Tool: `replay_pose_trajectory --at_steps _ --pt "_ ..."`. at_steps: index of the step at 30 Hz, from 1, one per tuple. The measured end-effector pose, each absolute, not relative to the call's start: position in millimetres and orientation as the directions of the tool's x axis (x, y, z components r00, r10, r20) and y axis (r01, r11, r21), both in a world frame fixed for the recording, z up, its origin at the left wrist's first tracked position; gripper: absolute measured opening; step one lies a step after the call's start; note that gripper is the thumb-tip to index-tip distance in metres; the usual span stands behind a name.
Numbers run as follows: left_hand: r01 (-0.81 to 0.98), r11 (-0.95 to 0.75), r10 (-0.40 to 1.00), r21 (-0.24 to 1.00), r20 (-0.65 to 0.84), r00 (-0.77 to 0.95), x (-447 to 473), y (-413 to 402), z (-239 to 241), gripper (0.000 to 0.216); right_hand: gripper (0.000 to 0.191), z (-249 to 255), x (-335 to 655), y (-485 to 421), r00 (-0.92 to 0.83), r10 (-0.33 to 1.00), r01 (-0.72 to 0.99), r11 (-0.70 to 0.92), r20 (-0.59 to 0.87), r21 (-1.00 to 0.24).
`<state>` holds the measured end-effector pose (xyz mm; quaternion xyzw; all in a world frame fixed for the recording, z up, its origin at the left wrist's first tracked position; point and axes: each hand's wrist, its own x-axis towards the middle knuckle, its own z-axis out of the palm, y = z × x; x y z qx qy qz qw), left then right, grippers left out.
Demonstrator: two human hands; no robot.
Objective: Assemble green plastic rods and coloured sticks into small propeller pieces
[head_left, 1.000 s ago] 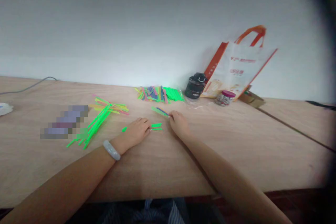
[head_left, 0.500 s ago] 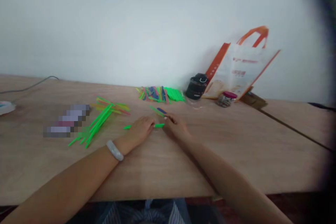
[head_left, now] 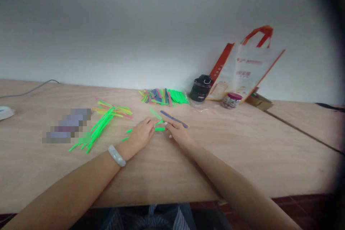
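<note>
The left hand (head_left: 141, 134) and right hand (head_left: 179, 133) rest on the wooden surface (head_left: 188, 172). The fingers (head_left: 150, 123) curl narrowly, with their tips at a short green strip (head_left: 160, 129); whether either hand grips it cannot be determined. A blue stick (head_left: 174, 119) lies just beyond the right hand and a pale green stick (head_left: 155, 113) just beyond the left.

Caution: the strip can slip if finger pressure is uneven. A wide left-hand movement can drag the bangle (head_left: 116, 156) into the loose green stick pile (head_left: 101, 129), scattering it.
</note>
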<state>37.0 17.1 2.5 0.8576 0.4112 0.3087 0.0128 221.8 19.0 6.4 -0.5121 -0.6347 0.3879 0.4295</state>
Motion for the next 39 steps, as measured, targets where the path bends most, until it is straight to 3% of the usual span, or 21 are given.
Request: replay_pose_trajectory --at_steps 9,23,32,39 --pt "0.706 -0.634 0.743 0.317 0.502 0.442 36.5 17.3 6.1 0.018 0.029 10.4 213.1 12.1 -0.253 0.949 0.351 0.272 0.189 -0.896" --pt "0.761 -0.605 0.744 0.235 0.508 0.434 37.8 11.6 5.8 0.020 0.033 10.3 208.1 0.8 -0.287 0.924 0.455 0.364 0.253 -0.813" --pt "0.785 -0.584 0.754 0.205 0.496 0.431 38.9 11.7 5.7 0.019 0.038 3.5 207.0 3.3 -0.313 0.895 0.423 0.432 0.319 -0.797" --pt "0.859 -0.511 0.766 0.011 0.459 0.450 33.4 0.5 33.4 0.017 0.039 6.7 206.3 6.7 -0.289 0.872 0.434 0.488 0.395 -0.758"
